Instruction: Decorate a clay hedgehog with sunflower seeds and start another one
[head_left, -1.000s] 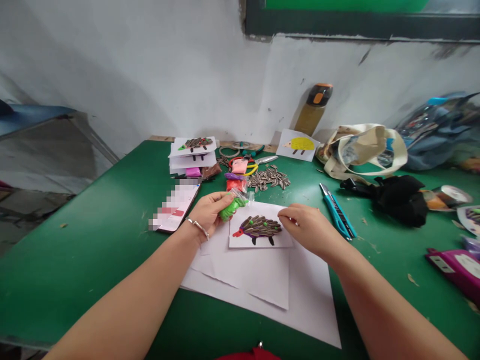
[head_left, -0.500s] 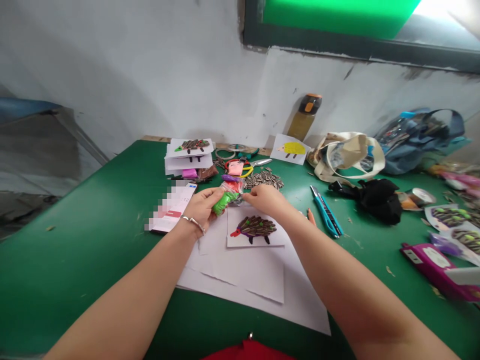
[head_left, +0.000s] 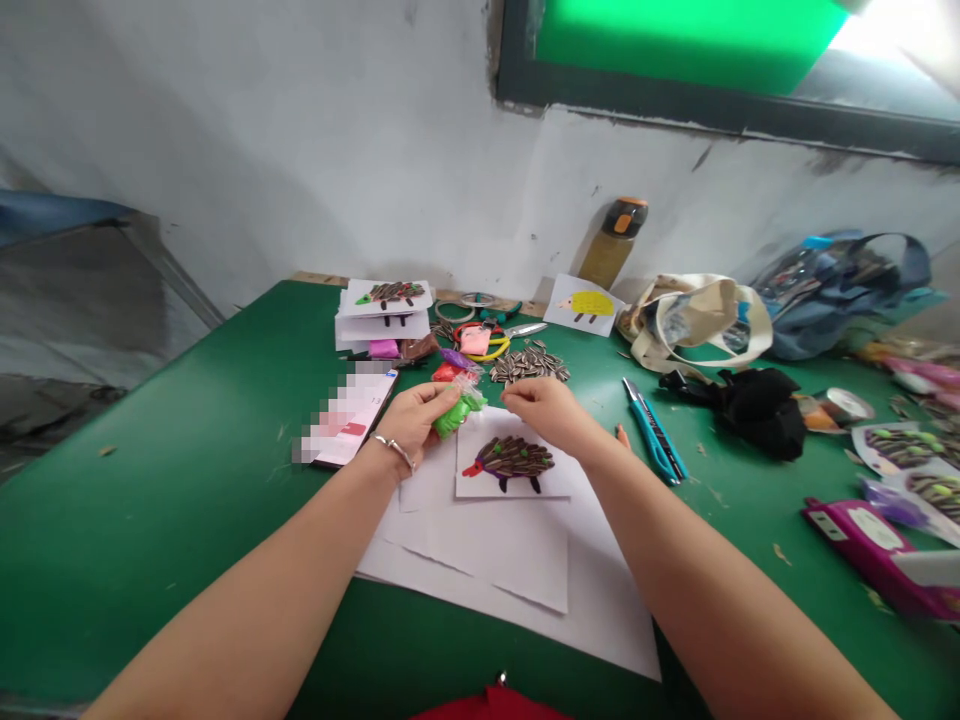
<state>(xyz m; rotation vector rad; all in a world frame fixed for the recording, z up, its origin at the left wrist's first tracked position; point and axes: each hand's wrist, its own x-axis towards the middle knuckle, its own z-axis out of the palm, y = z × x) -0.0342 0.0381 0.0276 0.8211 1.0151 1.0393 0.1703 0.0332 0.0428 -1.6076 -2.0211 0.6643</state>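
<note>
My left hand [head_left: 415, 419] grips a small clear bag of bright green modelling clay [head_left: 455, 414], its open end pointing right. To the right of the bag, my right hand [head_left: 545, 408] is closed in a pinch; whatever may be between the fingertips is too small to make out. Below the right hand lies a card with a hedgehog [head_left: 516, 460], its body covered in striped sunflower seeds with green dots, its head red and its feet black. White paper sheets [head_left: 480, 560] are spread under the card. Behind the hands sits a pile of sunflower seeds [head_left: 531, 362].
A phone [head_left: 354, 415] lies left of my left hand. Clay packets [head_left: 454, 370], scissors [head_left: 491, 345] and more hedgehog cards [head_left: 384, 308] are at the back. A teal utility knife [head_left: 654, 430], a bottle [head_left: 611, 245], a cloth bag [head_left: 690, 320] and a purple box [head_left: 874, 550] stand to the right.
My right hand has drawn slightly right, away from the mouth of the green clay bag. The left hand has shifted a little right with the bag. The camera view has moved slightly.
</note>
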